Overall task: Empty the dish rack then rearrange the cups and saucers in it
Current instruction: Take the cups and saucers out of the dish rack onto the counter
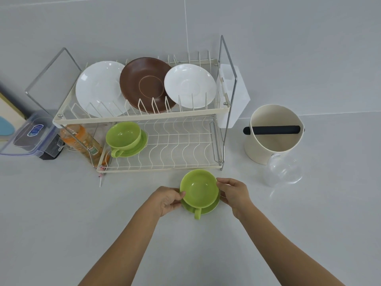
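The dish rack [142,120] stood at the back of the surface [61,203], and you had a green cup [199,188] on its green saucer [208,209] just in front of it. Your left hand [168,200] pinched the cup's left rim and your right hand [233,191] held the right side, fingers curled round it. I think you were about to lift the pair into the bottom shelf. To do that well, you needed to hold the saucer too, keep it flat so the cup did not slide, and slip it under the top shelf slowly.

The bottom shelf already held another green cup and saucer [125,139] at its left end. The top shelf held a white plate [99,87], a brown saucer [144,83] and a white saucer [189,85], all leaning. The cream tub [272,133] on the right looked empty, with a black bar [272,130] across it.
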